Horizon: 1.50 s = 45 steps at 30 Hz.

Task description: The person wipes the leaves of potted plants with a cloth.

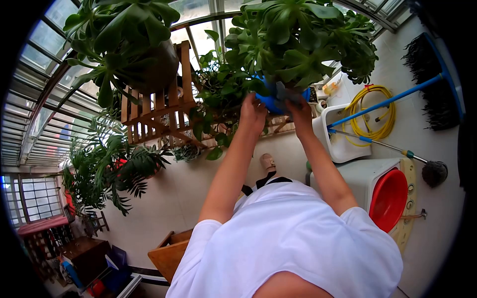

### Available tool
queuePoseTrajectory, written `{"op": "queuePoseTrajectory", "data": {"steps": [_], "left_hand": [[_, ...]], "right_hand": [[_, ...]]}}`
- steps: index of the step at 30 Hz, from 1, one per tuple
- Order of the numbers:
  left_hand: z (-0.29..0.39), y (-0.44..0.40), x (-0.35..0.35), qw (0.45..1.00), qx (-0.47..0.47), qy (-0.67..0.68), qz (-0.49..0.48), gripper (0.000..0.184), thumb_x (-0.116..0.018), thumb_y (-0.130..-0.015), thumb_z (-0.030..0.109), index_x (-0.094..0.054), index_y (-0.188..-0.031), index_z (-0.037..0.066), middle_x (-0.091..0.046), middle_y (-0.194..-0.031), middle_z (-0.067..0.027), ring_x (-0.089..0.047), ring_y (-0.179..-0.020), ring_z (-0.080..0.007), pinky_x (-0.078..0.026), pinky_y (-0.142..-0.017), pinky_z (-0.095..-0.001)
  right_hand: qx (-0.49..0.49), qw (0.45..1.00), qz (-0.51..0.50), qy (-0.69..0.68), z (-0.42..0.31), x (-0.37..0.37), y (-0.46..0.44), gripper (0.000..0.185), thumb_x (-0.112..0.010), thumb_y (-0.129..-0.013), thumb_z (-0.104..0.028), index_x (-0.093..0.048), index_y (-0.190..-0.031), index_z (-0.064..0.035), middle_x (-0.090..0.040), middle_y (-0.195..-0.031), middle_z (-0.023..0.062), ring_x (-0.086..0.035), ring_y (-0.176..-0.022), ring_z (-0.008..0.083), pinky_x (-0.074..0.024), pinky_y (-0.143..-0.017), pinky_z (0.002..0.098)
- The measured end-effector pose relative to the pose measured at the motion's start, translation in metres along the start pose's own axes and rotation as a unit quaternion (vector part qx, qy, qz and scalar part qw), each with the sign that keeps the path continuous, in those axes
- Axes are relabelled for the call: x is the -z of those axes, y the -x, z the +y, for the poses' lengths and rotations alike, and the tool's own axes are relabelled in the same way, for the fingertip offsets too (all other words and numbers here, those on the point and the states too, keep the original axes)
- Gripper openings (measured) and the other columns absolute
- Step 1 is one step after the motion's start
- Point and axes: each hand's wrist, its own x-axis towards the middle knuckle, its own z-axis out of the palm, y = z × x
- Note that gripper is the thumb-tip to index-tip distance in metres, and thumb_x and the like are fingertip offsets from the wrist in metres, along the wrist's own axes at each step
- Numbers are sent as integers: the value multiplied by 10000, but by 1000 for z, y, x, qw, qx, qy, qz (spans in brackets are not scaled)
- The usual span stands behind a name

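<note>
Both of my arms reach forward to a blue pot [270, 102] under a large leafy succulent [298, 44]. At the pot's left side is my left hand [253, 111], its fingers curled near the rim. My right hand [299, 110] is on the other side, by a greyish piece [288, 93] that looks like cloth or a wipe against the pot. Leaves and the pot partly hide the fingertips of both hands. A trailing green plant [218, 89] hangs just left of my left hand.
A wooden slatted stand [159, 111] with a potted succulent [112, 39] is at the left. At the right are a white basin [335, 134], a yellow hose [387, 116], a blue-handled broom [397, 97], and a washing machine [348, 179] with a red basin [387, 200].
</note>
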Motion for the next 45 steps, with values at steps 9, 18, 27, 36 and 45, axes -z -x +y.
{"op": "queuePoseTrajectory", "data": {"steps": [9, 18, 27, 36, 45], "left_hand": [[-16, -36, -5, 995, -13, 87, 54, 237, -477, -893, 318, -544, -1018, 127, -576, -923, -57, -513, -848, -197, -389, -762, -319], [-14, -8, 25, 999, -32, 22, 32, 264, -392, -913, 126, -464, -1163, 83, -544, -1104, -84, -532, -987, -239, -432, -824, -395], [6, -2, 23, 990, 14, 127, -65, 464, -328, -907, 346, -418, -1259, 57, -463, -1271, -127, -463, -1137, -288, -331, -999, -467], [-3, -17, 40, 997, 8, 27, -71, 373, -328, -953, 347, -482, -1171, 87, -563, -1152, -95, -482, -1100, -272, -326, -956, -476], [2, -5, 21, 999, 14, 29, -39, 392, -297, -948, 354, -490, -1172, 97, -548, -1145, -76, -503, -1043, -254, -365, -935, -433]], "right_hand": [[12, 993, -30, 109, -4, 16, 5, 357, -663, -753, -148, -622, -1101, -79, -609, -977, 48, -570, -883, 136, -450, -797, 269], [227, 925, -79, 293, -22, -25, 0, 395, -654, -699, -80, -631, -1089, -139, -574, -1043, 75, -568, -933, 243, -464, -802, 319], [253, 817, -201, 477, -7, -52, -12, 472, -579, -669, -42, -613, -1113, -199, -556, -1135, 38, -539, -1012, 247, -475, -821, 356], [202, 861, -181, 431, -11, -11, 4, 431, -567, -662, -25, -636, -1060, -176, -585, -1016, 72, -579, -923, 268, -478, -777, 365], [265, 857, -139, 419, -12, -48, -12, 454, -599, -664, -56, -608, -1102, -177, -576, -1036, 72, -572, -951, 272, -477, -787, 358]]}}
